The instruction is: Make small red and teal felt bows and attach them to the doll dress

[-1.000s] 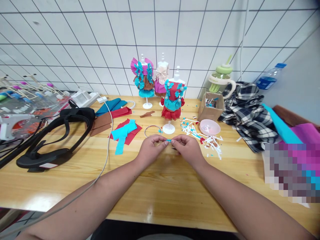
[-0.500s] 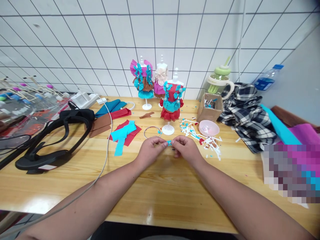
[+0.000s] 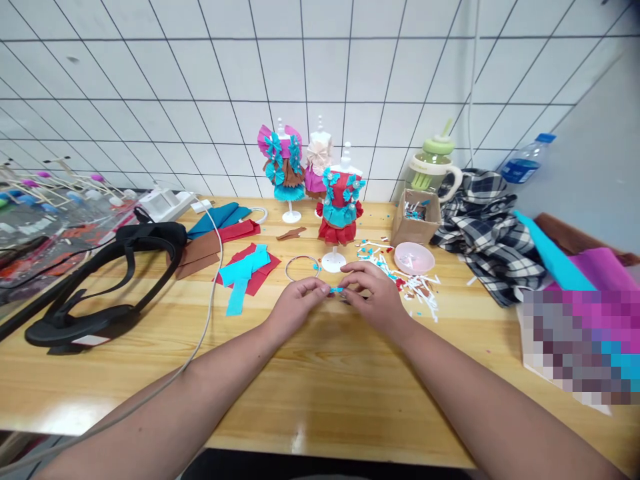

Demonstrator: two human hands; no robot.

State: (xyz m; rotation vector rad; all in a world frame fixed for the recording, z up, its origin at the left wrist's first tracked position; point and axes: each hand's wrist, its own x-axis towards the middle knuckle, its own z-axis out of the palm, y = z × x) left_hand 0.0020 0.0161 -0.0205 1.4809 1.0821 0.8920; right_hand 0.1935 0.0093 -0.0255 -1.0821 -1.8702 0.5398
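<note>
Between my fingertips, just above the table, is a small blue piece of crepe paper [image 3: 337, 290], gathered up so its exact shape is hard to see. My left hand [image 3: 299, 301] pinches its left end with thumb and forefinger. On the other end, the thumb and fingers of my right hand [image 3: 371, 293] are closed. Behind them stands a small dress form in a red and blue paper dress [image 3: 345, 203] with blue flowers. A thin metal ring [image 3: 302, 258] lies flat beyond my left hand. White paper scraps [image 3: 417, 293] are strewn past my right hand.
Blue paper strips [image 3: 240, 285] lie over red paper at left, near a black headset [image 3: 150, 293]. A white cable [image 3: 216, 267] crosses my left forearm. A pink bowl [image 3: 415, 260], a cardboard box [image 3: 416, 230] and a green-lidded cup [image 3: 434, 167] stand at right. Two more dress forms stand behind.
The view has shifted slightly. My right hand's fingers have spread a little and changed their hold, and the blue paper now looks flatter and narrower between my fingertips.
</note>
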